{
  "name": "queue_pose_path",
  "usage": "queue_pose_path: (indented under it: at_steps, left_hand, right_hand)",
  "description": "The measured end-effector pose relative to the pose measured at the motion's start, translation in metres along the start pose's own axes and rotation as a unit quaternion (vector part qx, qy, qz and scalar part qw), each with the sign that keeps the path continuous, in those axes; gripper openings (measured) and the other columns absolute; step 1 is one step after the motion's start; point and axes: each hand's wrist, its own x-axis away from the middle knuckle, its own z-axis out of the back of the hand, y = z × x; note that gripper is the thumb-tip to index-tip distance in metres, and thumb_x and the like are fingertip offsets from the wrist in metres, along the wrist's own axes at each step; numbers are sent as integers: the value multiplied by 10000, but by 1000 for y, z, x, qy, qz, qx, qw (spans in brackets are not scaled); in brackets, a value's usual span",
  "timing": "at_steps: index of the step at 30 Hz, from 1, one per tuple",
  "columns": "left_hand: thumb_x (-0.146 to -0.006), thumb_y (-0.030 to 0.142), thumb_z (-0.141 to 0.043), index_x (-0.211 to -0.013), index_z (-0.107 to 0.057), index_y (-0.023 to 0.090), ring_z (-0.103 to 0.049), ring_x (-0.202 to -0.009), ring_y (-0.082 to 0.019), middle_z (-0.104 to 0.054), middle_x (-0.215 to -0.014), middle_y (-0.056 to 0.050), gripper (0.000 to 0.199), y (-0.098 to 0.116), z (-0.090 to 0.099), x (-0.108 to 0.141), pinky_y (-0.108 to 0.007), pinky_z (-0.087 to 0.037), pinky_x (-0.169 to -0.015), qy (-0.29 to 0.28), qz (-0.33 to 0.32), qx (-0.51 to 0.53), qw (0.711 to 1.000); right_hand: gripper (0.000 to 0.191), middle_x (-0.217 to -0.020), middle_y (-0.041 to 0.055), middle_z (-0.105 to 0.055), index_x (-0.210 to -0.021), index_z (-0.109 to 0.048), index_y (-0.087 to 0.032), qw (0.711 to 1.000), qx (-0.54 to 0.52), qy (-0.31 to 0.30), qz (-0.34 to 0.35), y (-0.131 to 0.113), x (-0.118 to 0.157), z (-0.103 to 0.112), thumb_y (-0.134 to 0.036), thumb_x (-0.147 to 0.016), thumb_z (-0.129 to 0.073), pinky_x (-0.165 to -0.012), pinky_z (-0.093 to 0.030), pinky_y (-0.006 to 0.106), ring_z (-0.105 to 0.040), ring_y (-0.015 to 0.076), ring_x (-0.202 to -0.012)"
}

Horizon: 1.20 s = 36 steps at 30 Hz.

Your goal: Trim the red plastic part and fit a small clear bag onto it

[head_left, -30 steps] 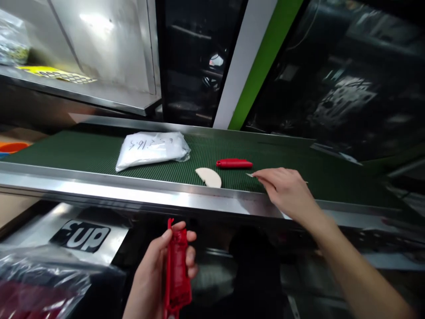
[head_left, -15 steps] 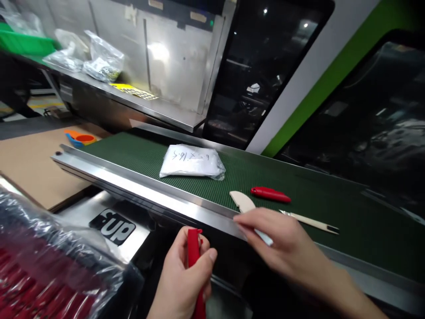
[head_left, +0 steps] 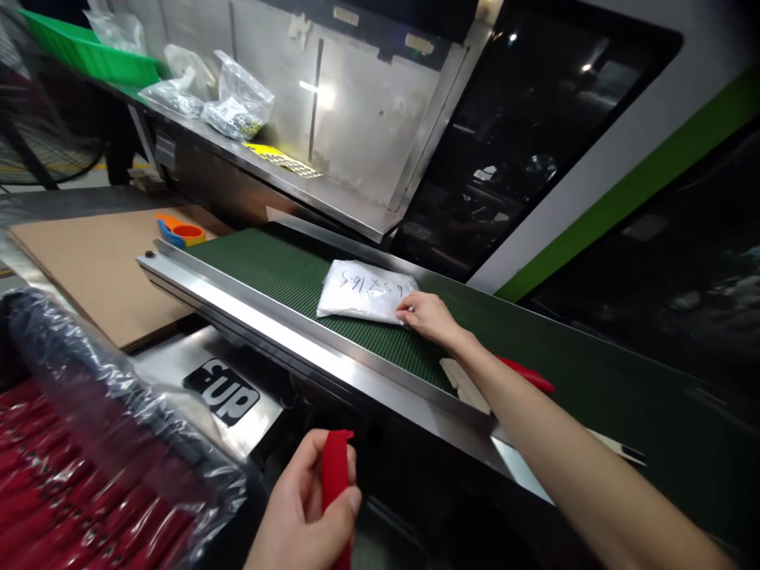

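My left hand (head_left: pixel 312 503) is closed around a red handle-like piece (head_left: pixel 336 467), held upright below the conveyor's metal edge. Reaching across the belt, my right hand (head_left: pixel 428 315) pinches the right end of a clear plastic packet (head_left: pixel 362 291) with white contents and handwritten numbers. Its fingertips are partly hidden against the plastic. Under my right forearm, a cream curved piece (head_left: pixel 461 381) lies by the rail, partly covered. Beyond the forearm lies another red piece (head_left: pixel 534 377), also partly hidden. A thin cream-handled tool (head_left: pixel 617 447) shows only its dark-tipped end.
The green ribbed belt (head_left: pixel 255 265) has a raised metal rail (head_left: pixel 285 336). At lower left stands a plastic-lined box of red pieces (head_left: pixel 65 491). An orange and blue tape dispenser (head_left: pixel 181 231) rests on cardboard (head_left: pixel 95 265). Bags of small parts (head_left: pixel 237 107) sit on the metal shelf (head_left: pixel 332 198).
My right hand has moved from beside the cream piece, up and left over the belt, to the plastic packet. My left hand still holds the red piece. The view has shifted.
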Motion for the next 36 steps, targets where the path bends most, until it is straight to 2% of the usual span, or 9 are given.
queue_pose_path:
  at_steps: [5, 10, 15, 20, 23, 27, 31, 36]
  left_hand:
    - [-715, 341, -763, -898, -509, 210, -346, -466, -59, -491, -731, 35, 339, -2, 3, -8, -204, -292, -425, 3, 4, -1, 1000]
    - [-745, 337, -751, -963, -506, 206, -367, -517, -67, -456, -753, 40, 353, 10, 1, -5, -198, -314, -465, -15, 33, 44, 998]
    - [-812, 295, -672, -953, -482, 198, -376, -559, -73, -455, -801, 27, 256, 20, 2, -1, -194, -312, -486, -30, 60, 84, 994]
    - [-830, 267, -658, -934, -470, 194, -353, -536, -68, -430, -716, 43, 227, 21, 7, 0, -182, -296, -475, -42, 77, 97, 991]
    - [-866, 282, -616, -914, -473, 189, -342, -566, -65, -442, -766, 32, 177, 21, 9, -2, -178, -316, -490, -58, 95, 158, 981]
    - [-900, 282, -554, -855, -466, 182, -348, -583, -60, -462, -854, 16, 141, 20, 12, -6, -171, -307, -471, -57, 97, 202, 973]
    - [-895, 290, -569, -810, -461, 174, -323, -528, -44, -442, -796, 27, 180, 18, 13, -9, -152, -284, -427, -51, 104, 194, 974]
    - [-877, 291, -609, -778, -450, 176, -321, -521, -49, -421, -745, 33, 220, 13, 14, -12, -149, -268, -412, -35, 107, 184, 976]
  right_hand:
    - [249, -1060, 59, -651, -1035, -639, -148, 1000, -6, -19, -15, 6, -1, 1, -373, -949, -580, -871, -524, 399, -629, 184, -960]
    - [245, -1020, 47, -658, -1021, -644, -141, 998, -37, -33, -24, 7, 4, 3, -366, -937, -600, -842, -533, 382, -636, 177, -920]
    - [250, -926, 27, -660, -992, -648, -136, 997, -40, -26, -59, 9, 4, -3, -375, -938, -596, -787, -539, 353, -638, 159, -829]
    - [236, -907, 21, -657, -958, -650, -133, 997, -24, -16, -69, 6, 2, -1, -364, -929, -609, -788, -532, 351, -634, 160, -830]
    - [230, -860, 9, -652, -933, -653, -136, 997, -16, -13, -71, 4, 4, 3, -362, -927, -611, -769, -529, 337, -628, 152, -794]
    - [206, -796, -2, -635, -887, -646, -141, 997, -4, 4, -73, 4, 9, 11, -346, -908, -634, -743, -521, 328, -605, 136, -735]
    - [205, -797, -6, -625, -895, -658, -136, 998, -9, 37, -52, 2, 20, 17, -319, -929, -572, -786, -500, 339, -605, 144, -763]
    - [129, -863, 18, -658, -951, -673, -162, 992, -81, 84, -44, -3, 33, 19, -261, -869, -654, -840, -493, 376, -604, 154, -796]
